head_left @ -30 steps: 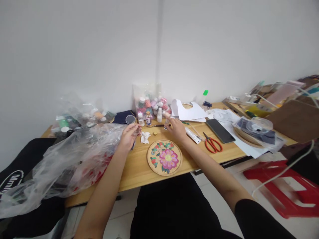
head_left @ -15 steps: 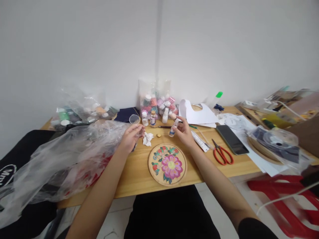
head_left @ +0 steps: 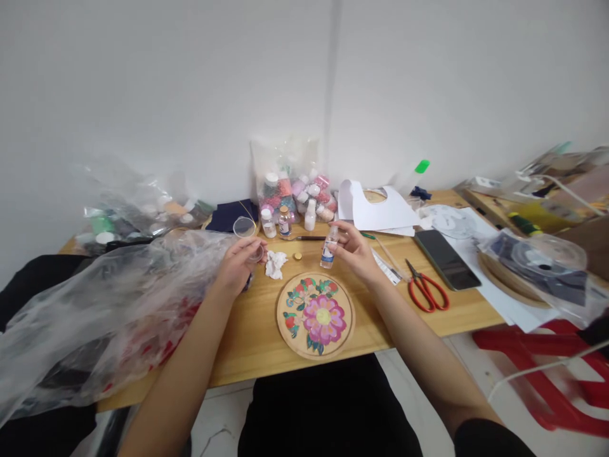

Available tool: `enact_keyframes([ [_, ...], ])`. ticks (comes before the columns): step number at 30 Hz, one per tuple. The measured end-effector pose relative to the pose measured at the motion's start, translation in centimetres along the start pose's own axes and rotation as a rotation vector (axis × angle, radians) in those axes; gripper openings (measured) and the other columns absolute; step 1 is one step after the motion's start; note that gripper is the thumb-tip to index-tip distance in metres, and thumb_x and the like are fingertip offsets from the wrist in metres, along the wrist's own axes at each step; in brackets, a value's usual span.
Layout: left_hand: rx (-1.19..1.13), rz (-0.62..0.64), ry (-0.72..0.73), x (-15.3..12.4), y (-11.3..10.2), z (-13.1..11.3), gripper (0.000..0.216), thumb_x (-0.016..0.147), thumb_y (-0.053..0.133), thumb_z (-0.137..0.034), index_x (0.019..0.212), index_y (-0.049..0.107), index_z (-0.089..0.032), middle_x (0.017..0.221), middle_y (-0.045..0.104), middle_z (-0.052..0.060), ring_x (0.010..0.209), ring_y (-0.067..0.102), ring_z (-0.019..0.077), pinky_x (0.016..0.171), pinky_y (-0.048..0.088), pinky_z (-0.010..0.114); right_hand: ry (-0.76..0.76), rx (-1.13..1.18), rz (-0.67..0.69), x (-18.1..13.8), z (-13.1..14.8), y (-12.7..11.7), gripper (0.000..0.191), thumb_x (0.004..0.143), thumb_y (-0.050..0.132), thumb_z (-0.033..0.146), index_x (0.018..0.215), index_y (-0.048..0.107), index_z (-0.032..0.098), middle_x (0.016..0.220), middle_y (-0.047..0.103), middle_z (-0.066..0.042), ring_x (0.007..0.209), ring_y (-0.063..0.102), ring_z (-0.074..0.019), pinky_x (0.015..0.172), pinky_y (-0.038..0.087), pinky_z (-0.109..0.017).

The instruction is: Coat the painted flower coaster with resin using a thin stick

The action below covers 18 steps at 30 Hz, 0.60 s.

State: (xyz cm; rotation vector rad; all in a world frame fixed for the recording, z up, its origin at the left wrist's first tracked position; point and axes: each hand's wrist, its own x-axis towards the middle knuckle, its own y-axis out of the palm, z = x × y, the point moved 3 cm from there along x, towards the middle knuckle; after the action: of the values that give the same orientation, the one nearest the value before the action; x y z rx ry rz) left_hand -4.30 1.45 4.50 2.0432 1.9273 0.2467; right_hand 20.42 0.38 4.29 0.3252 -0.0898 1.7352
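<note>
My left hand (head_left: 236, 265) is closed on a small clear plastic cup (head_left: 257, 254), and a round clear lid (head_left: 244, 226) stands up just beyond the fingers. Upright in my right hand (head_left: 353, 252) is a small clear bottle (head_left: 328, 251) with a blue and white label, gripped between thumb and fingers. A gold cap (head_left: 297, 256) lies on the table between the hands, beside a crumpled white tissue (head_left: 275, 264). Nearer to me is a round wooden board (head_left: 285, 301) with a painted pink flower (head_left: 324, 319), red fruit and green leaves.
Small bottles (head_left: 284, 221) and bags of coloured jars (head_left: 271, 187) stand at the back. Clear plastic sheeting (head_left: 114, 304) covers the left. To the right lie red-handled pliers (head_left: 428, 291), a phone (head_left: 446, 259) and white papers (head_left: 375, 212). A dark pen (head_left: 311, 238) lies behind the cap.
The bottle in my right hand has gone from tilted to more upright, its label now facing me. My left hand still holds the cup. The whole view has shifted a little.
</note>
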Motion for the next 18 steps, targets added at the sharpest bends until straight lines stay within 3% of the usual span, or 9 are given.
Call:
enact_keyframes([
  [12, 0.024, 0.005, 0.009, 0.01, -0.04, 0.06, 0.028, 0.059, 0.08, -0.034, 0.069, 0.064, -0.014, 0.063, 0.062, -0.001, 0.052, 0.055, 0.0073, 0.053, 0.04, 0.02, 0.004, 0.092, 0.037, -0.72, 0.82, 0.58, 0.046, 0.072, 0.079, 0.033, 0.112, 0.057, 0.027, 0.081, 0.061, 0.003, 0.075, 0.059, -0.0119, 0.071, 0.049, -0.028],
  [18, 0.026, -0.002, 0.008, -0.02, 0.06, 0.04, 0.026, 0.058, 0.08, -0.033, 0.069, 0.064, -0.014, 0.062, 0.062, -0.001, 0.051, 0.055, 0.0079, 0.052, 0.04, 0.02, -0.027, 0.026, 0.048, -0.72, 0.68, 0.55, 0.044, 0.076, 0.075, 0.036, 0.115, 0.056, 0.027, 0.084, 0.061, 0.001, 0.078, 0.059, -0.0135, 0.073, 0.049, -0.03],
])
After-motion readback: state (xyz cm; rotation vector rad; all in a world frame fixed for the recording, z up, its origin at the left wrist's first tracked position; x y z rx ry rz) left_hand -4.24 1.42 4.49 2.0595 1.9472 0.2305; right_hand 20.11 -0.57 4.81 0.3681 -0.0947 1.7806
